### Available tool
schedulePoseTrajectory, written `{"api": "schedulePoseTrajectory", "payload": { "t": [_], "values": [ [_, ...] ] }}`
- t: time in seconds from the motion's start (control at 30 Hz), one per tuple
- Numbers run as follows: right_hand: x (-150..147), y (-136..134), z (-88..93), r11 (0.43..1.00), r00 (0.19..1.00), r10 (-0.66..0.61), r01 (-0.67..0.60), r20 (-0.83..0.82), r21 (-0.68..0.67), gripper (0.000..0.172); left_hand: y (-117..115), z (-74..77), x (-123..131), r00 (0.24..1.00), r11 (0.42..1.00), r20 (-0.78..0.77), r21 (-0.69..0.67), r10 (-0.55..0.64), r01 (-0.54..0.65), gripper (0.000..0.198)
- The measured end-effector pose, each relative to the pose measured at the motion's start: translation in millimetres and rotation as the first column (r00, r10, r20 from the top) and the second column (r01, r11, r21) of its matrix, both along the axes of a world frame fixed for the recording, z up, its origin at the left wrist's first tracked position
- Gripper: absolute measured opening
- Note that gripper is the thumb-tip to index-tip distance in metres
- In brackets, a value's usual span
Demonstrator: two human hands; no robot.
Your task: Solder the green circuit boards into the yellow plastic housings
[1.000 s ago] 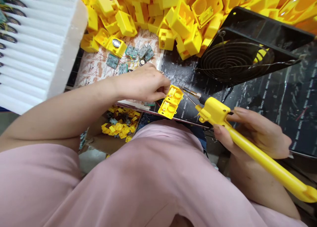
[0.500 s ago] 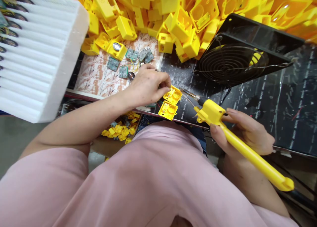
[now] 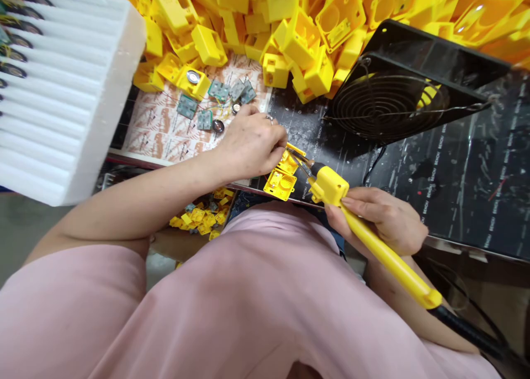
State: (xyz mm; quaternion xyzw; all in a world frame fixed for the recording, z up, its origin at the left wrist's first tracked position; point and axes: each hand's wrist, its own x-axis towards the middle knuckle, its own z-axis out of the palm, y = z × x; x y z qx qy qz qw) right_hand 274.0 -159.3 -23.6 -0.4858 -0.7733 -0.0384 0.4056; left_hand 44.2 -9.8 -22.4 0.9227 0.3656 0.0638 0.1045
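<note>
the grip of the right hand (image 3: 387,219) is clamped around a yellow soldering iron (image 3: 333,186); its tip points left, over the upper yellow casing (image 3: 285,163). tip contact cannot be confirmed. the left hand (image 3: 254,144) is positioned at the same casing, fingertips partly hidden; whether its grip is clamped on a part cannot be told. the lower yellow casing (image 3: 280,185) lies just beside the upper one, near the front edge of the desk (image 3: 449,202). a black fan (image 3: 385,106) stands beyond the soldering iron.
</note>
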Motion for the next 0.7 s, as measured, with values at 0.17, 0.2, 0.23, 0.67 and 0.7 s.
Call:
{"api": "schedulePoseTrajectory", "payload": {
  "t": [0.17, 0.2, 0.23, 0.67, 0.7],
  "values": [
    [8, -4, 0.9, 0.998, 0.997, 0.056, -0.056, -0.058, 0.003, 0.024, -1, -3.3, 1, 0.999, 0.999, 0.039, 0.029, -0.021, 0.019, 0.025],
    [11, -7, 0.1, 0.999, 0.996, 0.032, -0.033, -0.089, -0.011, 0.022, 0, -3.7, 1, 0.999, 0.999, 0.047, 0.027, -0.021, 0.019, 0.025],
    [14, -10, -1.1, 1.000, 0.993, -0.004, 0.001, -0.114, -0.027, 0.021, 0, -3.8, 1, 0.998, 0.999, 0.051, 0.026, -0.022, 0.020, 0.025],
    [12, -14, -13.2, 0.986, 0.961, -0.164, 0.164, -0.223, -0.017, 0.049, 0, 6.5, 0, 0.998, 1.000, -0.054, -0.015, -0.015, 0.014, 0.031],
    [15, -15, -14.9, 0.985, 0.960, -0.170, 0.173, -0.224, -0.004, 0.046, 3, 12.0, -6, 1.000, 1.000, -0.030, -0.018, -0.007, 0.007, 0.033]
  ]
}}
